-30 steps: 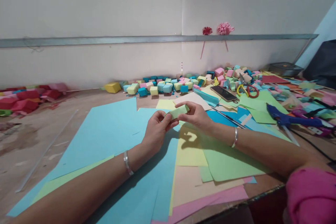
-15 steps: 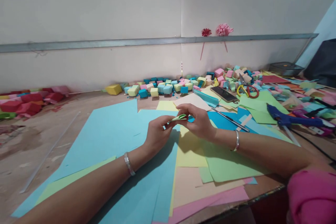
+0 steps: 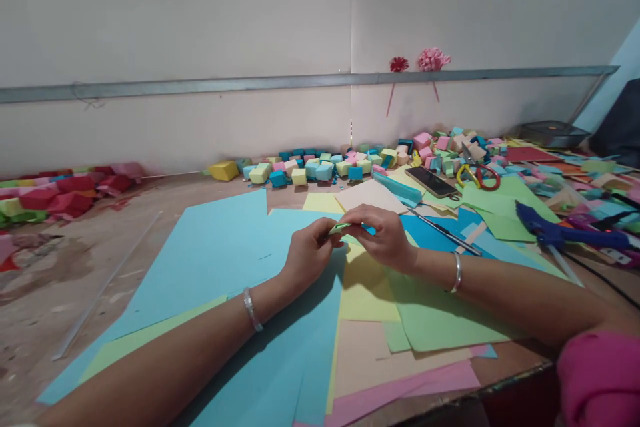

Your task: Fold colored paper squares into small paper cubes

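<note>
A small folded piece of light green paper (image 3: 340, 228) is pinched between both hands, above the sheets in the middle of the table. My left hand (image 3: 311, 250) grips its left end between thumb and fingers. Over its right end, my right hand (image 3: 383, 237) closes with thumb and index finger, hiding part of the paper. Beneath the hands lie a large light blue sheet (image 3: 220, 240), a yellow sheet (image 3: 367, 280) and a green sheet (image 3: 450, 313).
Many folded paper cubes (image 3: 300, 177) line the back by the white wall. On the right are a phone (image 3: 431, 182), scissors (image 3: 477, 177), a pen (image 3: 445, 232) and a blue glue gun (image 3: 555, 230). Red paper cubes (image 3: 70, 203) and a clear strip (image 3: 110, 280) lie left.
Both hands stay together on the green paper, which now looks flatter and more covered by the fingers. The whole view has shifted slightly, so things appear further right.
</note>
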`<state>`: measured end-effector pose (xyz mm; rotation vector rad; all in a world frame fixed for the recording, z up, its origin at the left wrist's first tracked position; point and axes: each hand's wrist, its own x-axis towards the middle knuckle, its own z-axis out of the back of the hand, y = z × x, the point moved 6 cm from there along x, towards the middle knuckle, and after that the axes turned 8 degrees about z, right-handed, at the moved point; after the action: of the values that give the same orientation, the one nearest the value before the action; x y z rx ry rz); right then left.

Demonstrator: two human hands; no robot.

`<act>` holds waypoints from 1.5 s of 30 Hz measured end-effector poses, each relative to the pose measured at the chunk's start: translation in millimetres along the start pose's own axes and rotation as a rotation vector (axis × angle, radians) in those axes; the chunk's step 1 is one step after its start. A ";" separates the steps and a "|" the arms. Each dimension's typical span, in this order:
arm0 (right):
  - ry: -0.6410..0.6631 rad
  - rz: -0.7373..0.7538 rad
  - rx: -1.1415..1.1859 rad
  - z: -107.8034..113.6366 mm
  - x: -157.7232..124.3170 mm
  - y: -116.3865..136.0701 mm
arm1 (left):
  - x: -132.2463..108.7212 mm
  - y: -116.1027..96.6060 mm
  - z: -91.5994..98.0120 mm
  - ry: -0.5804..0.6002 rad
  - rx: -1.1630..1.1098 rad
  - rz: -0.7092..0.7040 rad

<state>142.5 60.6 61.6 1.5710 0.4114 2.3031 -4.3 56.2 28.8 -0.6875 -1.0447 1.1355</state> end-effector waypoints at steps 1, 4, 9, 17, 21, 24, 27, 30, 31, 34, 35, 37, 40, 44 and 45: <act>0.006 -0.002 0.009 -0.3 0.2 0.0 | 0.2 0.6 -0.8 0.011 -0.030 0.006; -0.002 -0.012 0.017 0.0 -0.5 -1.6 | 0.5 1.0 -2.2 0.025 -0.044 0.005; -0.035 -0.061 0.011 0.1 -3.2 -6.2 | 0.9 2.5 0.7 -0.017 -0.026 0.000; -0.066 -0.046 0.003 0.5 -0.1 -1.6 | 1.9 -1.3 2.2 -0.043 -0.026 0.016; -0.075 -0.011 -0.029 1.3 0.2 -0.9 | 1.8 1.9 -1.2 -0.020 -0.024 0.031; -0.075 0.016 -0.055 1.5 0.3 -1.4 | 1.4 5.6 -3.6 0.011 -0.010 0.040; -0.079 0.029 -0.098 2.4 0.5 -2.7 | -0.6 4.0 -3.5 0.022 -0.072 0.019; -0.079 0.047 -0.143 3.7 1.4 -1.8 | -3.8 -0.8 0.8 -0.029 -0.222 0.000; -0.074 0.055 -0.153 3.8 1.9 -0.7 | -4.9 -2.6 3.0 -0.060 -0.240 -0.007; -0.049 0.074 -0.175 3.8 3.0 3.2 | -7.5 -11.3 9.7 -0.159 -0.144 -0.084; -0.043 0.074 -0.178 3.9 3.1 4.0 | -8.1 -14.7 11.4 -0.182 -0.094 -0.123; -0.039 0.072 -0.179 4.1 3.2 5.1 | -8.3 -19.5 14.0 -0.209 -0.014 -0.186; -0.027 0.089 -0.174 3.4 2.9 6.5 | -6.6 -21.3 16.1 -0.222 0.069 -0.205; -0.020 0.079 -0.207 3.2 2.8 6.4 | -4.0 -22.7 17.4 -0.228 0.126 -0.197; -0.019 0.067 -0.213 3.3 2.7 5.9 | -3.7 -23.3 17.2 -0.220 0.115 -0.198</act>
<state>144.0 56.5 67.5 1.5214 0.1053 2.2921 -11.4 44.4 54.5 -0.3643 -1.1946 1.1051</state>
